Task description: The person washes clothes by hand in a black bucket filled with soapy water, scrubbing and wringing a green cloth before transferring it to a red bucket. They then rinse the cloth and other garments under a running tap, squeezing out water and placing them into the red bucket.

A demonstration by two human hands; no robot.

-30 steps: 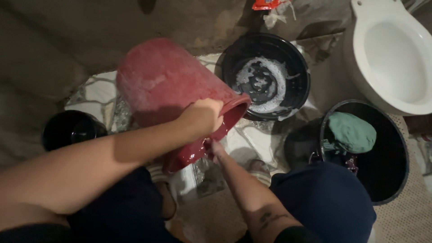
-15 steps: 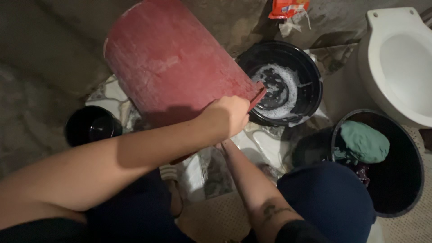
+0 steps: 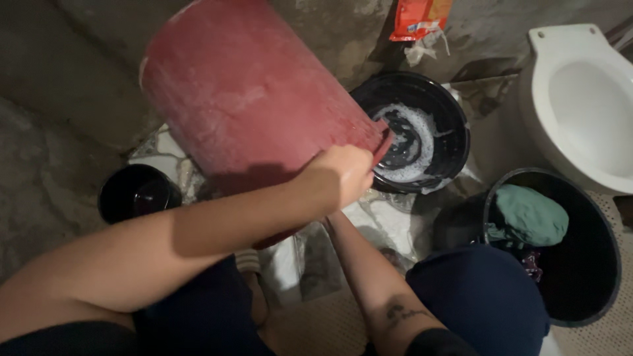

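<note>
On the far left I see a small black tub on the floor, partly behind my left forearm. Next to it, the big red bucket is tipped well over, bottom up toward the camera, rim down over the black basin of soapy water. My left hand is clenched on the bucket's rim at its lower right edge. My right arm runs up underneath the bucket, and my right hand is hidden there, so I cannot tell its grip. An orange packet lies beyond the basin. Further right, a black bucket holds a green cloth, and a white toilet bowl stands behind it.
</note>
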